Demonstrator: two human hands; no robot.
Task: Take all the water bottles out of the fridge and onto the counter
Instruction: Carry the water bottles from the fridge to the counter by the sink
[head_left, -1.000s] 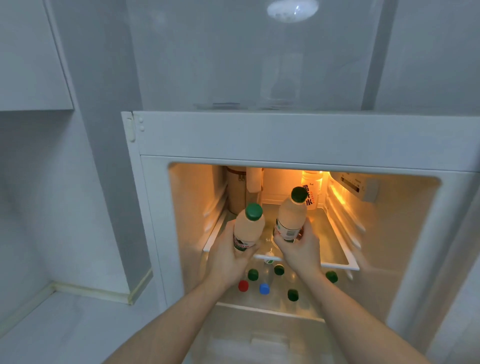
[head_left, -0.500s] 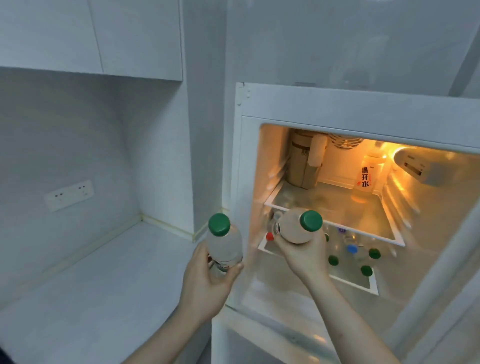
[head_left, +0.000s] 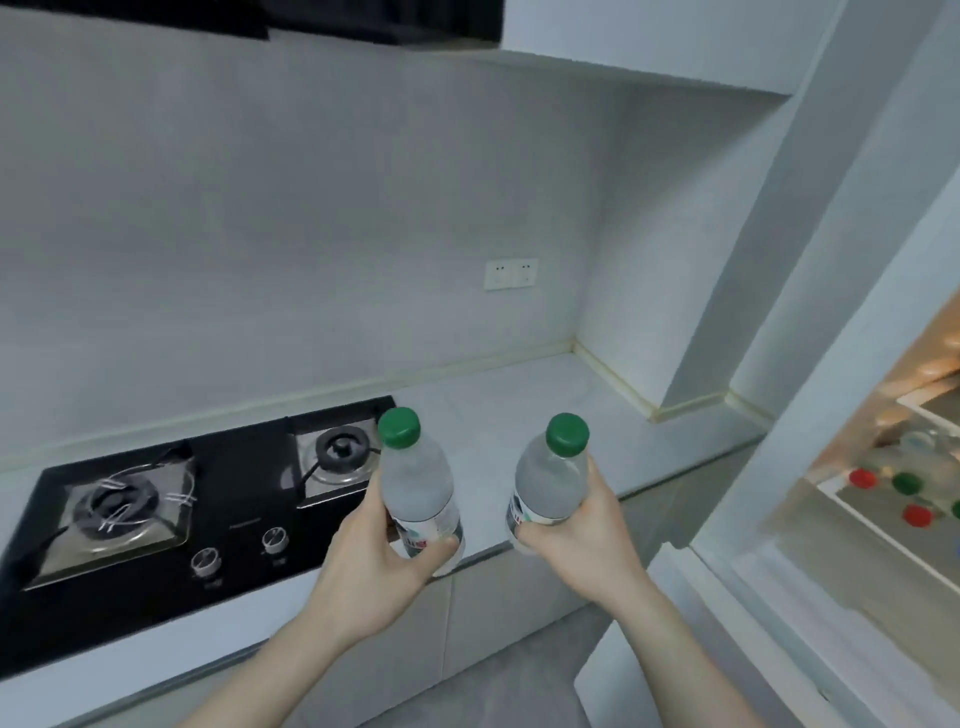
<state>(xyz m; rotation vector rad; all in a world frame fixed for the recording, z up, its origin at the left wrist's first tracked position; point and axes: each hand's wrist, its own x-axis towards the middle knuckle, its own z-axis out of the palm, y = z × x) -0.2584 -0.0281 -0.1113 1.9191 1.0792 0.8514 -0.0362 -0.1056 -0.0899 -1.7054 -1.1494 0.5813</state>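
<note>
Two water bottles with green caps are held above the front edge of the counter (head_left: 545, 410). We see the left hand (head_left: 374, 566) curled round the lower body of the left bottle (head_left: 418, 483), its thumb lying across the label. The right hand (head_left: 576, 540) grips the right bottle (head_left: 550, 478) near its base, fingers wrapped over the label. Both bottles tilt slightly and do not touch the counter or each other. We note a black gas hob (head_left: 197, 499) set into the counter to the left, and a wall socket (head_left: 510, 274) behind. At right, the open fridge (head_left: 883, 467) is lit inside; more bottles with red and green caps (head_left: 906, 483) stand on its shelf.
</note>
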